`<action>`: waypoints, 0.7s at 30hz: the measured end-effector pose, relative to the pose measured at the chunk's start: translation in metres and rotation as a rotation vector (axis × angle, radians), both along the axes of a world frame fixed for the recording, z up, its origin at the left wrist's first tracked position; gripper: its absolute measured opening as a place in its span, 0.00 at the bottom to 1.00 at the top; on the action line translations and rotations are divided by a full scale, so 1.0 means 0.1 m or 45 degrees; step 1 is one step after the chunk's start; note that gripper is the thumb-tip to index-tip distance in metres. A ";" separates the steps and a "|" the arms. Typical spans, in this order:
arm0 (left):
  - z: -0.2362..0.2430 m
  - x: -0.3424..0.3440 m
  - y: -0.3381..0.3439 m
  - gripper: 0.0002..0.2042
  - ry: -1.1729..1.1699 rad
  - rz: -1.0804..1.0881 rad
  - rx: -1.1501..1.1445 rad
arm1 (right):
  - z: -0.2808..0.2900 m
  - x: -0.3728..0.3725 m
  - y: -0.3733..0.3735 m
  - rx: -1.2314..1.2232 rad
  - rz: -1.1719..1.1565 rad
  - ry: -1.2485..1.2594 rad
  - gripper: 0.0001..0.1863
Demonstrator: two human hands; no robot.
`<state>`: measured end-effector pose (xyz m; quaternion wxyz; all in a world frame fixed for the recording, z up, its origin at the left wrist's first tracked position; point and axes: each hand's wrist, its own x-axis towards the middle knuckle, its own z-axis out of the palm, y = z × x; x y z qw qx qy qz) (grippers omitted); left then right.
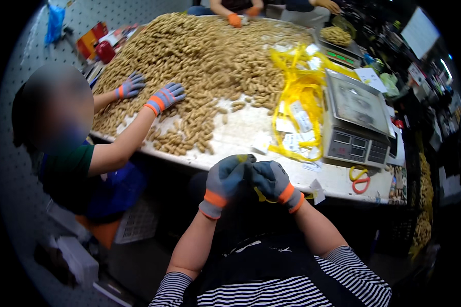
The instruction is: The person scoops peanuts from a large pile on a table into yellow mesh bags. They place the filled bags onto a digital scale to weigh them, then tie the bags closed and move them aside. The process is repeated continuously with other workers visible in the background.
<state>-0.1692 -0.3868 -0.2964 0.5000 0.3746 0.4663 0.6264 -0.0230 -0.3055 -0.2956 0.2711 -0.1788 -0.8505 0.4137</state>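
Meeting at the fingertips near the front edge of the table (241,125), the left hand (225,176) and the right hand (271,179) wear grey gloves with orange cuffs. Their fingers are curled and drawn together, but I cannot tell whether either is clamped on anything, since the gap between them is dark and blurred. A yellow strip (261,195) shows just under the right hand; it is narrow and bright, and most of it is hidden by the glove.

Beyond the hands lies a loose bundle of yellow strips (291,84), long and looping, mixed with white tags (299,116). Right of the bundle stands a scale (357,117) with a flat metal pan, and nearer the edge lie scissors (360,180) with a yellow and a red handle. Tan, ridged peanuts (189,56) heap up across the far and left parts of the table, where a co-worker's gloved hands (164,99) rest on them.
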 end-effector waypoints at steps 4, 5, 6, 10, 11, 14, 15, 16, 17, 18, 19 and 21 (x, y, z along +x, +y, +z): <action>-0.03 0.11 0.10 0.09 0.368 0.116 0.075 | 0.03 0.19 0.05 -0.581 -0.257 0.137 0.12; -0.01 0.11 0.12 0.08 0.411 0.130 0.043 | -0.04 0.24 0.11 -0.557 -0.369 0.216 0.12; 0.00 0.10 0.09 0.08 0.456 0.156 0.002 | -0.11 0.26 0.15 -0.541 -0.469 0.291 0.13; 0.00 0.04 0.11 0.08 0.900 0.029 -0.331 | -0.19 0.34 0.24 -0.484 -0.691 0.536 0.13; -0.02 0.04 0.12 0.08 1.022 0.015 -0.382 | -0.21 0.35 0.23 -0.402 -0.710 0.494 0.12; -0.26 0.01 0.21 0.09 0.866 -0.015 -0.488 | -0.20 0.36 0.20 -0.047 -0.708 0.400 0.11; -0.24 0.02 0.26 0.08 0.461 -0.020 -0.489 | -0.14 0.38 0.19 0.138 -0.668 0.384 0.11; -0.20 0.03 0.29 0.08 0.056 -0.023 -0.484 | -0.10 0.40 0.18 0.322 -0.627 0.366 0.11; -0.12 0.04 0.29 0.07 -0.097 0.059 -0.599 | -0.08 0.41 0.16 0.408 -0.578 0.330 0.12; -0.17 -0.10 0.35 0.08 -0.385 -0.074 -0.546 | -0.06 0.43 0.13 0.494 -0.530 0.295 0.14; -0.23 -0.10 0.36 0.08 -0.387 -0.040 -0.418 | -0.06 0.44 0.09 0.578 -0.480 0.259 0.15; -0.35 -0.06 0.43 0.10 -0.584 0.106 -0.273 | -0.13 0.41 -0.03 0.667 -0.397 0.195 0.17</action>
